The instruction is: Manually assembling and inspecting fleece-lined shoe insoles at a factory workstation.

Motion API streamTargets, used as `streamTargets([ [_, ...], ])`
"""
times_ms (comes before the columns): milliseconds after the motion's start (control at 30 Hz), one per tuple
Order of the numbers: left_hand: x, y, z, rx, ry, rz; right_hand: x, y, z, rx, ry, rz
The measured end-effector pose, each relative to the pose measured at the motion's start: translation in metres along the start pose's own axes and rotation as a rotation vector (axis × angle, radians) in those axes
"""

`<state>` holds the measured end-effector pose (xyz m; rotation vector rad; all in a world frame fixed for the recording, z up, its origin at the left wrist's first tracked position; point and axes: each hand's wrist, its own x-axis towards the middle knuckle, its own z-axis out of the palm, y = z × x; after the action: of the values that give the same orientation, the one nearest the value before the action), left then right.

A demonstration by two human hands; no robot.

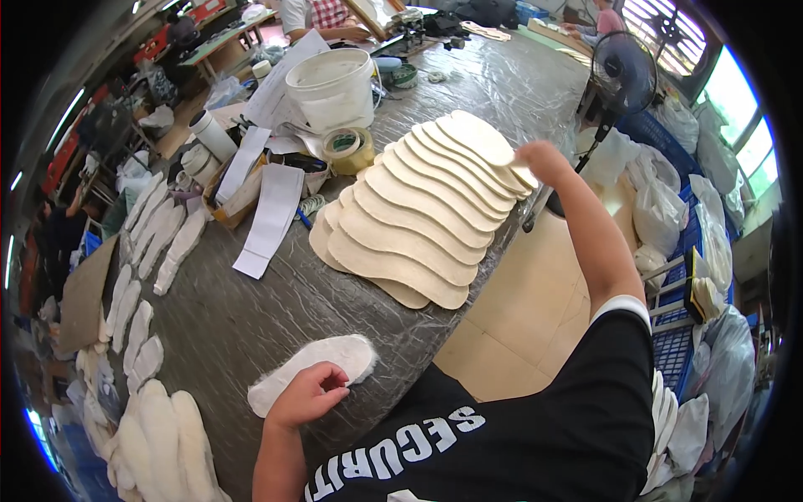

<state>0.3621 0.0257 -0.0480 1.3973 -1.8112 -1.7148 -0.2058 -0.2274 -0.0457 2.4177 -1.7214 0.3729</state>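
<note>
Workshop table [251, 318] wrapped in grey plastic, soles spread across it.
Left hand [308, 395] at 7 o'clock presses curled fingers on a white fuzzy insole [322, 364]; right hand [542, 161] at 1 o'clock pinches the top tan sole of the fanned stack [418, 209].

The person wears a black short-sleeved shirt [535, 427] with white lettering and a white-edged sleeve, forearms bare.

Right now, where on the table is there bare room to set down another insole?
Bare plastic-covered table lies between the white fleece insole under the left hand and the fanned stack of tan insoles that the right hand touches. The far end past the white bucket is also bare. The left edge, with rows of white insoles, is crowded.
</note>
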Motion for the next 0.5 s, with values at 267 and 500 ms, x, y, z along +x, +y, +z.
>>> streamTargets([
  [267, 0.023, 0.012, 0.012, -0.349, 0.184, 0.131, 0.03, -0.19, -0.087, 0.356, 1.065, -0.024],
  [500, 0.031, 0.071, -0.012, -1.108, 0.22, 0.661, -0.089, -0.404, -0.053, 0.908, 0.509, -0.868],
])
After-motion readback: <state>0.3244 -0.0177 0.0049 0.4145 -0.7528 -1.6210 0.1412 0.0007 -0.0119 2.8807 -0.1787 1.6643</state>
